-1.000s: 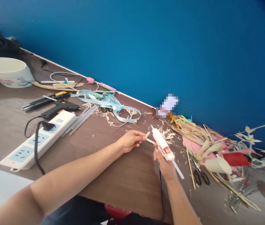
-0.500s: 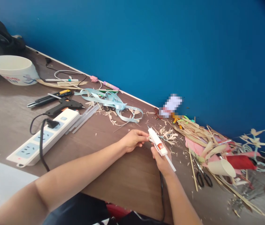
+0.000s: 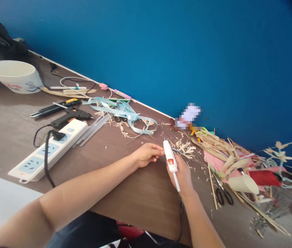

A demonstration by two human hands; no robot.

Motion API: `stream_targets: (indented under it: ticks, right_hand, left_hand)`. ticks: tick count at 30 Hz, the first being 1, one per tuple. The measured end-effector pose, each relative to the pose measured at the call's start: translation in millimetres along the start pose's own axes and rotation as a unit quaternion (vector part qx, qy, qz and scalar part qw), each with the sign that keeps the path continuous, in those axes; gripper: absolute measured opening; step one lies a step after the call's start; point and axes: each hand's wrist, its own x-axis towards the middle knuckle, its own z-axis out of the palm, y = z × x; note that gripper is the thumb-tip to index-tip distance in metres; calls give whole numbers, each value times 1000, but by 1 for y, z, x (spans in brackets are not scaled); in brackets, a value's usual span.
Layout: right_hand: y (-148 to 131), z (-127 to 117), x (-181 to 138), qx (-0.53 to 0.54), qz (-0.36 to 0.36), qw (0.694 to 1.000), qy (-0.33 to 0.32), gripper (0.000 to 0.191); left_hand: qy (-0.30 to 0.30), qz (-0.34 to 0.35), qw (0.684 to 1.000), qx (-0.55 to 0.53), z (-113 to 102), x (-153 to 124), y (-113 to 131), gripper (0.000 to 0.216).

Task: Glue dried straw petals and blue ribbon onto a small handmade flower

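Note:
My right hand [image 3: 182, 174] is wrapped round a white glue gun [image 3: 170, 155], whose nozzle points up and away from me. A clear glue stick [image 3: 177, 182] pokes out of the gun's back end. Just left of the gun, my left hand [image 3: 148, 155] is closed in a pinch, fingertips close to the gun's front part; whatever it pinches is hidden. Behind both hands lie pale dried-leaf scraps [image 3: 185, 148] on the brown table [image 3: 135, 198].
On the left are a white power strip [image 3: 50, 150], a black glue gun [image 3: 70, 116], a utility knife [image 3: 54, 108] and stacked paper bowls [image 3: 13, 77]. Light blue ribbon [image 3: 120, 109] lies mid-table. To the right are black-handled scissors [image 3: 224, 196], a paper cup [image 3: 244, 184] and dried strips [image 3: 218, 143].
My right hand has turned the white glue gun to a more upright angle, its back end swinging left. The left hand has hardly moved.

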Motion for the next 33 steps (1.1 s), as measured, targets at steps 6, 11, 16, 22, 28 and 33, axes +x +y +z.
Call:
stream_targets:
  ticks: [6,11,16,22,28,33]
  right_hand:
    - [3,-12,1,-71,-16,997,-1,20]
    - [3,-18,3,-5,78,993,90,20]
    - [-4,-40,-7,59,127,978,156,24]
    - [10,-63,-37,-43,32,996,76,37]
    - [20,-42,-56,-134,16,988,-72,35]
    - [13,-23,-53,-144,31,986,-82,34]
  left_hand:
    - [-11,2,1000,4,0,-1,0,20]
    - [-2,6,1000,13,-1,-1,0,18]
    - [14,35,999,17,-3,0,0,19]
    - [60,94,994,13,-5,2,2,22]
    - [85,88,993,1,-3,3,0,26]
    - [85,115,990,-15,-5,5,0,25]
